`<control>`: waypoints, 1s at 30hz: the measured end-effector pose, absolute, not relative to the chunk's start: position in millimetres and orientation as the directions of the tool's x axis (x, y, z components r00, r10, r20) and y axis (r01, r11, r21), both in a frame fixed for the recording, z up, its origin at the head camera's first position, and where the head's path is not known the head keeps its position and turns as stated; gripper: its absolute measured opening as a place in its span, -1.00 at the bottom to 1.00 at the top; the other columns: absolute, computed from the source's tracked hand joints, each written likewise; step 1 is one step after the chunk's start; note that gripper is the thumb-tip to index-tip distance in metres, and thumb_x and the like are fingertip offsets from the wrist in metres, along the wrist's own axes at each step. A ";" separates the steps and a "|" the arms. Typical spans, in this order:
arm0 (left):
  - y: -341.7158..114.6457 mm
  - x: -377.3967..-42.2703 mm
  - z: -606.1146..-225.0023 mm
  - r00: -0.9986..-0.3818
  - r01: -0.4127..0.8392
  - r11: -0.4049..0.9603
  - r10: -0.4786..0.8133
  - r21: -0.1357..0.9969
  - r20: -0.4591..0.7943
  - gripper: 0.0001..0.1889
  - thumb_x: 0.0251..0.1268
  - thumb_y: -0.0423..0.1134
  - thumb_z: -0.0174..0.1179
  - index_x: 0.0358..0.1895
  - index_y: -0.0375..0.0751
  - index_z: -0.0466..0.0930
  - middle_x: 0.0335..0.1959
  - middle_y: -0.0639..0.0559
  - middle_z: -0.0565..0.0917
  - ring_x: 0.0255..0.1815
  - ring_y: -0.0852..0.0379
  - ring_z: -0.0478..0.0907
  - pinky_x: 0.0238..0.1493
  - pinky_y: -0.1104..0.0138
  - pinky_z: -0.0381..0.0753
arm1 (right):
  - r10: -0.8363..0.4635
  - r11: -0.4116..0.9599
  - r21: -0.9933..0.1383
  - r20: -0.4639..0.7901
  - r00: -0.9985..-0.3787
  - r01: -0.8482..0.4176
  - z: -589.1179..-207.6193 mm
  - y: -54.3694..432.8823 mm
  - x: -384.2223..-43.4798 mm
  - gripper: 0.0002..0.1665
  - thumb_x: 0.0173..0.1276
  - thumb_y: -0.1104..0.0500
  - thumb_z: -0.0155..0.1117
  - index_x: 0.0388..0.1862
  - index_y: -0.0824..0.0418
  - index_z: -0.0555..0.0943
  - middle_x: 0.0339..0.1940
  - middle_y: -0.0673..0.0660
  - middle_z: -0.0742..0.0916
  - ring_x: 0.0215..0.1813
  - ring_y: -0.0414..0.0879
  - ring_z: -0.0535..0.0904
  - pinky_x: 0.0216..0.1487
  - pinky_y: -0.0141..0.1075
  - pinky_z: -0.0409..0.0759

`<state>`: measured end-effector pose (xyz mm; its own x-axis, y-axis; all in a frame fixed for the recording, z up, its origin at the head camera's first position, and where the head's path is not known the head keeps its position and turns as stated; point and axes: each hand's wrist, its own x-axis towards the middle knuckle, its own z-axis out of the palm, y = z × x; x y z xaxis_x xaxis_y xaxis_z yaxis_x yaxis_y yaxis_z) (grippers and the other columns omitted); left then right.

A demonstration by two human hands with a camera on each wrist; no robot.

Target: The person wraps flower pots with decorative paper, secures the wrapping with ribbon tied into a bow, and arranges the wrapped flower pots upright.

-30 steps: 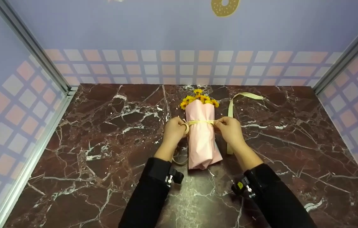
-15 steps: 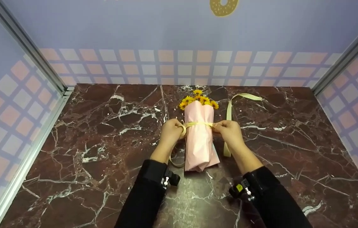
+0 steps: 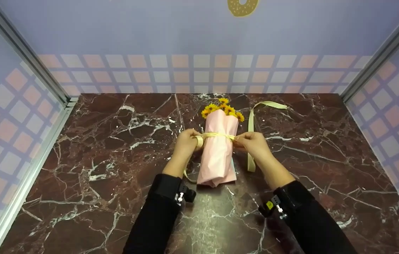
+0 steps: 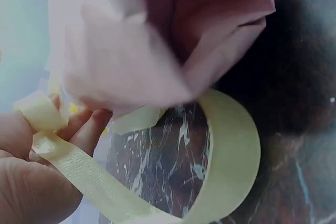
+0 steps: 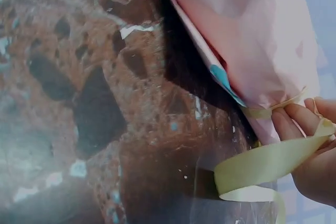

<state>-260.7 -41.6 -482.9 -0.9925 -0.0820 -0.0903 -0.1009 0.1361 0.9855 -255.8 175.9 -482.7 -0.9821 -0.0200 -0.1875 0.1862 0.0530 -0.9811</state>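
A bouquet of yellow flowers (image 3: 228, 110) wrapped in pink paper (image 3: 217, 158) lies in the middle of the table, blossoms toward the back wall. A pale yellow ribbon (image 3: 219, 134) runs round the wrap's upper half. My left hand (image 3: 184, 143) pinches the ribbon at the left side; in the left wrist view a wide ribbon loop (image 4: 236, 156) hangs from it. On the opposite side my right hand (image 3: 254, 143) pinches the ribbon close against the paper. From there a ribbon tail (image 5: 262, 166) trails down in the right wrist view. The wrap's underside is hidden.
One ribbon end (image 3: 271, 104) curls over the brown marbled table (image 3: 326, 155) right of the flowers. Purple panels with pink and white squares (image 3: 223, 61) enclose the back and sides. A metal strip (image 3: 30, 183) edges the left.
The bouquet's lower end has swung left, so it lies at a slant. Both hands keep their pinch on the ribbon and have shifted slightly left in view, as has the whole scene.
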 end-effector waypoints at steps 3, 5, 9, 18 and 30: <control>-48.3 -259.5 -481.9 -0.991 -0.129 0.028 -0.035 0.991 -0.128 -0.84 0.17 -0.54 0.19 -0.17 -0.51 0.62 -0.39 -0.12 0.62 -0.50 0.16 0.51 -0.45 0.36 0.55 | -0.035 0.019 -0.981 -0.195 -0.980 0.195 -483.3 175.0 -255.5 -0.81 0.41 0.42 0.10 -0.19 0.62 0.56 -0.31 0.30 0.73 -0.28 -0.06 0.71 0.06 0.04 0.58; -53.6 -258.6 -479.2 -0.991 -0.132 0.024 -0.001 0.991 -0.132 -0.77 0.22 -0.52 0.21 -0.06 -0.53 0.60 -0.25 -0.24 0.66 -0.40 0.10 0.57 -0.39 0.36 0.57 | -0.021 0.009 -0.979 -0.202 -0.979 0.201 -484.1 173.7 -254.9 -0.80 0.42 0.42 0.11 -0.17 0.62 0.56 -0.31 0.27 0.72 -0.28 -0.08 0.69 0.07 0.02 0.58; -65.8 -257.8 -472.3 -0.989 -0.113 0.147 0.076 0.983 -0.125 -0.70 0.27 -0.53 0.15 0.06 -0.50 0.57 -0.03 -0.34 0.63 -0.12 -0.06 0.59 -0.25 0.34 0.55 | 0.029 0.006 -0.978 -0.208 -0.978 0.208 -484.9 169.8 -254.3 -0.80 0.42 0.39 0.13 -0.17 0.59 0.57 -0.30 0.23 0.69 -0.28 -0.10 0.67 0.03 -0.06 0.62; -90.6 -254.8 -464.2 -0.962 -0.001 0.455 0.243 0.891 -0.125 -0.62 0.17 -0.52 0.18 0.10 -0.44 0.57 -0.06 -0.29 0.68 0.04 -0.14 0.59 -0.02 0.19 0.56 | 0.082 0.042 -0.978 -0.201 -0.976 0.205 -480.0 165.9 -251.8 -0.79 0.42 0.37 0.14 -0.15 0.57 0.58 -0.23 0.25 0.67 -0.23 -0.10 0.66 -0.02 -0.15 0.65; -102.9 -245.3 -455.5 -0.832 0.107 0.547 0.506 0.830 -0.227 -0.75 0.13 -0.28 0.40 -0.19 -0.39 0.72 -0.40 -0.06 0.69 -0.43 0.12 0.50 -0.33 0.36 0.50 | 0.054 0.071 -0.975 -0.208 -0.977 0.212 -477.6 166.4 -248.7 -0.75 0.43 0.37 0.12 -0.10 0.61 0.57 -0.17 0.32 0.67 -0.21 -0.09 0.67 -0.01 -0.16 0.64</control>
